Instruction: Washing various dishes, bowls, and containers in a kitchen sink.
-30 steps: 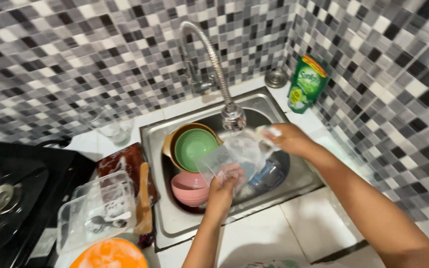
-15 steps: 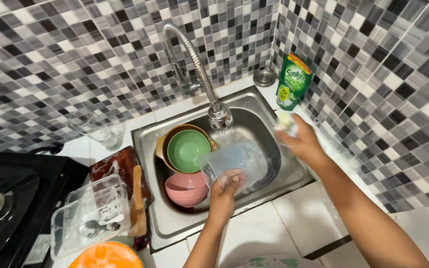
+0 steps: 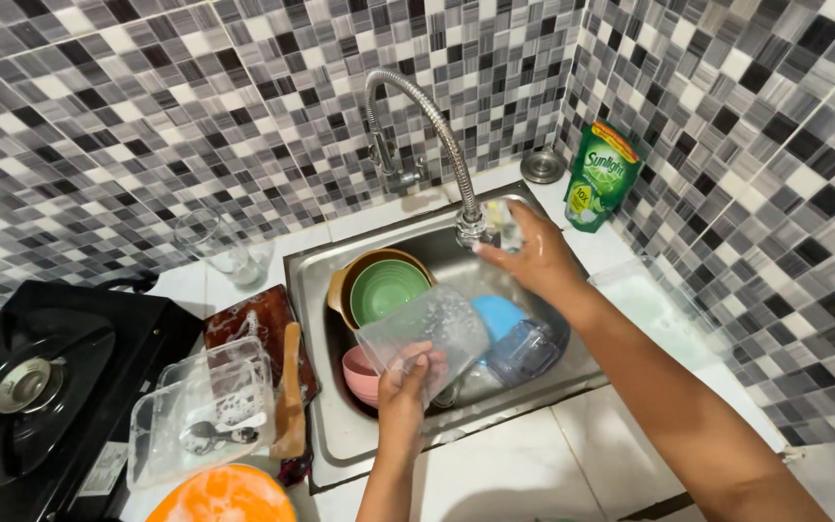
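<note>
My left hand (image 3: 408, 379) grips a clear plastic container lid (image 3: 424, 336), soapy and tilted, over the steel sink (image 3: 340, 440). Farther back, my right hand (image 3: 532, 253) is raised beside the faucet's spout end (image 3: 473, 228) and holds a small pale sponge (image 3: 504, 221). In the sink lie a green bowl (image 3: 388, 288) nested in a brown bowl (image 3: 338, 286), a pink bowl (image 3: 359, 373), a blue lid (image 3: 500, 314) and a clear container (image 3: 526, 348).
A green dish soap pouch (image 3: 603, 176) stands at the back right by a metal drain strainer (image 3: 542, 165). Left of the sink: a glass (image 3: 207, 241), a wooden spatula (image 3: 290, 391), clear containers with a spoon (image 3: 207, 414), an orange lid (image 3: 224, 495), a black gas stove (image 3: 36, 382).
My right hand has left the clear lid and risen to the faucet's end with the sponge. My left hand keeps the lid over the sink.
</note>
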